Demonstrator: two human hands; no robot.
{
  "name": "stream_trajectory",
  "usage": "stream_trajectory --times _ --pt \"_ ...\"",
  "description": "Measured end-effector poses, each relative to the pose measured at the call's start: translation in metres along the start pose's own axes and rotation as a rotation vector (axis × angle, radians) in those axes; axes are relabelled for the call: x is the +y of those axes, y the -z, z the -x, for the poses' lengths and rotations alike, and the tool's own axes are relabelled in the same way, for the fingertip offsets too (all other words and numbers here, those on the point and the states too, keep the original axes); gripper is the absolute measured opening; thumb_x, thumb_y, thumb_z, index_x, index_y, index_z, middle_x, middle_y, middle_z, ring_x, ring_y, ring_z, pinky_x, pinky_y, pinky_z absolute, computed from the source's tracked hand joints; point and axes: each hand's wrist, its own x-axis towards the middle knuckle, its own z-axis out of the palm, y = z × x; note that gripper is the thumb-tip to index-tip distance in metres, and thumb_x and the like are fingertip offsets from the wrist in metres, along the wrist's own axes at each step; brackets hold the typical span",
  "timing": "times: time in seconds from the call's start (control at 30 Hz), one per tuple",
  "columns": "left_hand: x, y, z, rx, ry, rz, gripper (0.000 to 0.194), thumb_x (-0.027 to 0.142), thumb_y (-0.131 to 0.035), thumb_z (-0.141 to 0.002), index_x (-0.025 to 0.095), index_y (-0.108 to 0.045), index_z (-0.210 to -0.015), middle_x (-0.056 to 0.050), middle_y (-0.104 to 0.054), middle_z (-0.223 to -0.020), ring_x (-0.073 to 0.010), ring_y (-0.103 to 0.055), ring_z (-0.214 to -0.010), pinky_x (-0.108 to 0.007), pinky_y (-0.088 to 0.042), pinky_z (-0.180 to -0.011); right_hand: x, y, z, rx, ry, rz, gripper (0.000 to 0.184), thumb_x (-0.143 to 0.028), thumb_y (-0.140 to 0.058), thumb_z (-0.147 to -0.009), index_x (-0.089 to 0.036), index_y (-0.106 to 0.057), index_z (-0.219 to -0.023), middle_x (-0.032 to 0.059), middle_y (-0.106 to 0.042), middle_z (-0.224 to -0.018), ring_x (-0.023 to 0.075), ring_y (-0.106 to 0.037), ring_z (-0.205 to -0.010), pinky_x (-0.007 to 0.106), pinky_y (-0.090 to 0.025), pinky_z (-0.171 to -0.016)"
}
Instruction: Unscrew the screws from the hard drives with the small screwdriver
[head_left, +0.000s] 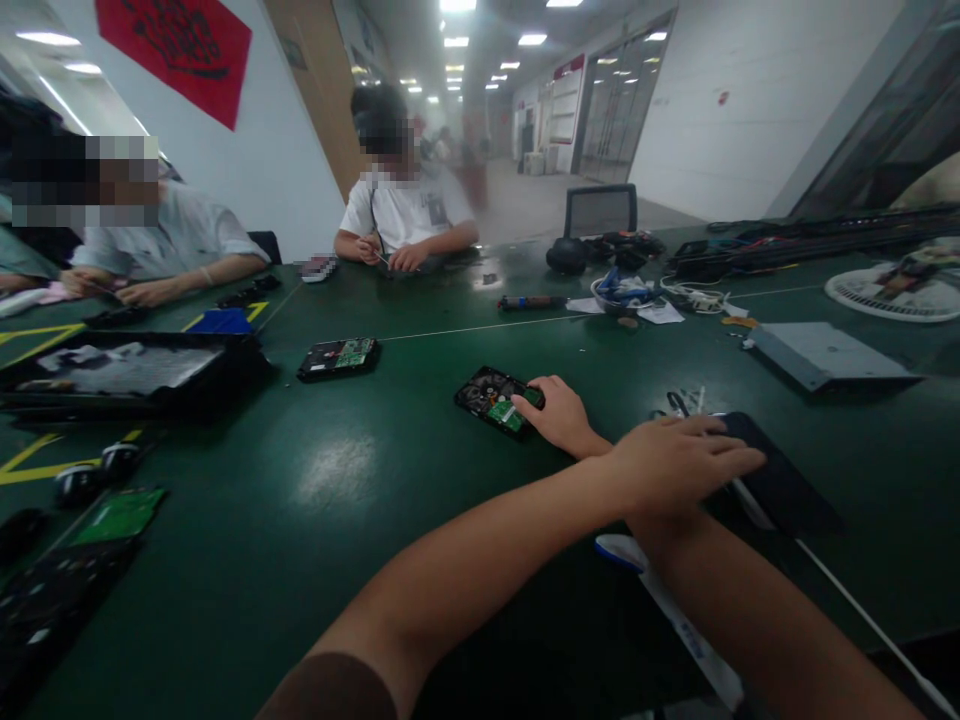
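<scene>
My forearms cross, the left one over the right. My right hand (561, 412) grips the near right edge of a hard drive (491, 395), which lies on the green table (322, 560) with its green circuit board facing up. The thumb rests on top of the drive. My left hand (686, 460) reaches to the right with its fingers stretched out, over the edge of a dark flat item (784, 480); whether it touches it I cannot tell. A second hard drive (339, 358) lies farther left.
At left are a black tray (251, 365) and a green circuit board (116, 515). A grey metal box (829, 355), bundled cables (626, 288) and a white round grille (844, 300) stand at right. Two people (409, 215) (176, 235) work across the table.
</scene>
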Motion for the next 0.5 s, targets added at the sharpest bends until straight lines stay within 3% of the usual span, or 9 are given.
stream_trajectory --times 0.07,0.13,0.27,0.4,0.5 --pt "0.002 -0.014 -0.023 -0.021 -0.071 0.001 0.056 0.005 -0.039 -0.099 0.023 -0.051 -0.151 -0.003 -0.055 -0.154 -0.0244 -0.042 -0.145 -0.037 -0.046 -0.107 0.000 0.001 0.001 0.003 -0.002 -0.015 0.046 -0.060 -0.055 -0.097 -0.020 -0.068 -0.116 0.0119 -0.067 -0.117 0.0248 -0.065 -0.104 0.034 -0.049 -0.091" --pt "0.001 -0.021 -0.036 -0.090 -0.088 0.026 0.054 0.007 -0.039 -0.099 0.019 -0.050 -0.151 -0.007 -0.067 -0.140 -0.0278 -0.049 -0.139 -0.040 -0.049 -0.102 0.001 0.001 0.002 0.004 0.001 -0.027 0.047 -0.061 -0.055 -0.097 -0.020 -0.068 -0.117 0.0119 -0.066 -0.117 0.0247 -0.065 -0.104 0.034 -0.049 -0.091" --pt "-0.002 -0.024 -0.036 -0.147 -0.073 0.061 0.049 0.007 -0.041 -0.099 0.014 -0.052 -0.147 -0.010 -0.070 -0.133 -0.0269 -0.052 -0.134 -0.040 -0.050 -0.099 0.000 0.001 0.003 0.002 0.008 -0.045 0.048 -0.061 -0.054 -0.098 -0.020 -0.068 -0.117 0.0117 -0.066 -0.118 0.0247 -0.065 -0.104 0.034 -0.049 -0.089" --pt "-0.001 -0.011 -0.020 0.014 0.000 -0.003 0.045 0.010 -0.034 -0.104 0.017 -0.054 -0.144 -0.010 -0.061 -0.143 -0.0273 -0.049 -0.136 -0.040 -0.051 -0.101 -0.003 0.002 0.003 0.000 -0.010 -0.036 0.045 -0.059 -0.056 -0.097 -0.020 -0.068 -0.116 0.0123 -0.066 -0.119 0.0249 -0.065 -0.104 0.034 -0.050 -0.089" --pt "-0.005 0.005 -0.002 0.134 0.155 0.010 0.037 0.011 -0.038 -0.104 0.019 -0.058 -0.133 -0.011 -0.058 -0.140 -0.0254 -0.049 -0.137 -0.038 -0.050 -0.104 -0.006 0.004 0.003 -0.006 -0.023 -0.014 0.043 -0.056 -0.058 -0.097 -0.020 -0.068 -0.118 0.0124 -0.066 -0.119 0.0252 -0.065 -0.103 0.035 -0.049 -0.090"
